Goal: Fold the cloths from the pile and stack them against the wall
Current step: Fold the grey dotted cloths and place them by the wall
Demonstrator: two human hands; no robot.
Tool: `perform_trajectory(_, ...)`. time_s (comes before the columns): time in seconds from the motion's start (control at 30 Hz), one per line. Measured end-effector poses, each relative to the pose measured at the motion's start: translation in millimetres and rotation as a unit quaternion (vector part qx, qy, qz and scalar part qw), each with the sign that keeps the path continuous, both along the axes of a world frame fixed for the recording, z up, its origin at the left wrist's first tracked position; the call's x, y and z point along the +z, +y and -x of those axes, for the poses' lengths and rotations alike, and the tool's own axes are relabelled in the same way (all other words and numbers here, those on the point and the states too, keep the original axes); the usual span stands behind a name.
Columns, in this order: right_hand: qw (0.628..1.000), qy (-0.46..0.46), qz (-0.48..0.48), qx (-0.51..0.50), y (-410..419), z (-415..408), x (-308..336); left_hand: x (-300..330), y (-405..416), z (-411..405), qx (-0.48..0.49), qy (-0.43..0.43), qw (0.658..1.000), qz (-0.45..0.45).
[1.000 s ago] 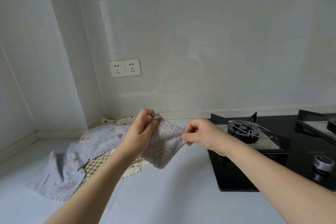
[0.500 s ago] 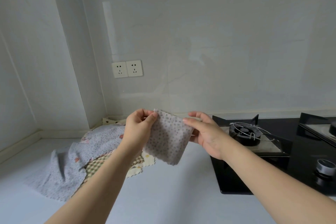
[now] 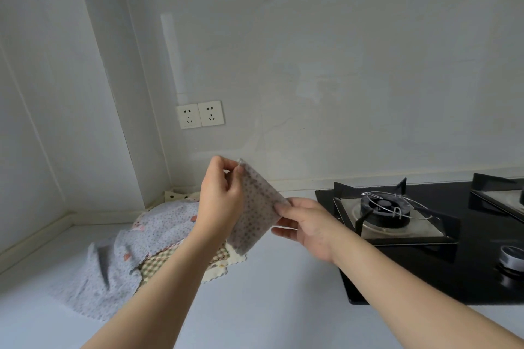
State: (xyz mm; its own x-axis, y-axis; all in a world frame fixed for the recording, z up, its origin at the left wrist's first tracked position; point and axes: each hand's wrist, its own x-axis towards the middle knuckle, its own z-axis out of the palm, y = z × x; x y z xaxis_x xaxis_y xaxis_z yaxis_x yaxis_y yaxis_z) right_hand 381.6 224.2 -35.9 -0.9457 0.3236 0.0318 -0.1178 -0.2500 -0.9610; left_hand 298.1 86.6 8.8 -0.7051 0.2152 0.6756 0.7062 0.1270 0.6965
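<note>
**A:** Folding is where you are. Your left hand (image 3: pixel 219 201) pinches the top corner of the small dotted cloth (image 3: pixel 256 215), and your right hand (image 3: pixel 307 225) pinches its right-hand edge between thumb and fingers, lower down. The cloth hangs tilted between them, up in the air above the counter (image 3: pixel 269 306), touching nothing else.

**B:** Does it look folded already?

**A:** It looks small and doubled over to me, but I cannot tell how many layers you hold. Judge it by feel.

**B:** And the rest of the work?

**A:** Most of it is ahead of you, I would say. The pile (image 3: pixel 136 252) lies toward the back left corner of the counter, behind your left forearm: a pale floral cloth on top, a checked one and a cream one with a scalloped edge showing beneath. I see no folded stack along the wall (image 3: pixel 340 93).

**B:** So what does the next move call for?

**A:** Bring the two held points together so the edges meet, or, if the cloth is small enough, lay it flat at the back edge of the counter against the wall. Pick the bare stretch between the pile and the stove (image 3: pixel 425 235), and keep clear of the burner (image 3: pixel 382 207). The cloth is thin and limp, so keep both pinches until it rests flat.
</note>
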Motion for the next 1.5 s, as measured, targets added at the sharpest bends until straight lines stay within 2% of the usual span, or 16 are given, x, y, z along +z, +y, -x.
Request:
perform_trajectory(0.1,0.997,0.035,0.059,-0.027,-1.3,2.8,4.0,2.9,-3.4,4.7,0.005,-0.019,1.0,0.015)
perform_trajectory(0.2,0.993,0.056,0.086,-0.052,-5.9,5.2,12.7,1.7,-2.1,12.4,0.027,-0.073,0.991,0.109)
perform_trajectory(0.27,0.992,0.046,0.085,-0.076,-11.5,8.4,16.3,-1.4,1.6,12.3,0.032,-0.079,0.987,0.139)
perform_trajectory(0.37,0.985,0.015,0.016,-0.169,-20.5,16.4,16.1,-0.7,10.9,0.9,0.041,-0.066,0.992,0.1)
perform_trajectory(0.47,0.96,0.024,-0.059,-0.272,-24.2,18.5,16.4,2.4,20.1,-10.0,0.043,-0.066,0.993,0.088)
perform_trajectory(0.73,0.888,0.068,-0.28,-0.359,-6.5,2.4,18.1,-1.5,29.5,-26.7,0.04,-0.055,0.996,0.053)
perform_trajectory(0.93,0.871,0.093,-0.285,-0.389,6.9,-2.0,14.7,-11.2,46.0,-25.8,0.007,-0.041,0.998,0.041)
perform_trajectory(1.0,0.88,0.087,-0.249,-0.395,13.0,-1.5,9.8,-18.6,51.1,-19.5,-0.03,-0.096,0.994,0.031)
perform_trajectory(1.03,0.886,0.082,-0.23,-0.395,17.9,-0.1,6.9,-22.9,52.5,-14.7,-0.061,-0.154,0.986,0.016)
perform_trajectory(1.1,0.894,0.06,-0.203,-0.396,30.8,4.7,0.2,-32.9,52.5,-1.9,-0.15,-0.298,0.942,-0.014)
perform_trajectory(1.17,0.902,0.036,-0.181,-0.391,45.0,13.3,-8.3,-44.1,53.8,9.7,-0.23,-0.37,0.9,-0.008)
perform_trajectory(1.23,0.914,0.017,-0.163,-0.372,59.4,25.8,-19.1,-55.4,60.4,23.4,-0.241,-0.365,0.899,0.023)
perform_trajectory(1.3,0.939,0.005,-0.112,-0.326,75.6,39.0,-27.7,-62.0,69.0,40.9,-0.216,-0.335,0.916,0.052)
perform_trajectory(1.4,0.983,-0.038,0.011,-0.181,100.2,52.7,-19.6,-53.9,79.1,70.0,-0.193,-0.286,0.931,0.114)
perform_trajectory(1.43,0.988,-0.059,0.022,-0.138,106.9,55.6,-12.7,-47.0,80.5,78.2,-0.196,-0.275,0.93,0.143)
perform_trajectory(1.5,0.99,-0.115,-0.014,-0.075,118.9,58.8,6.4,-25.4,83.5,90.3,-0.23,-0.268,0.915,0.193)
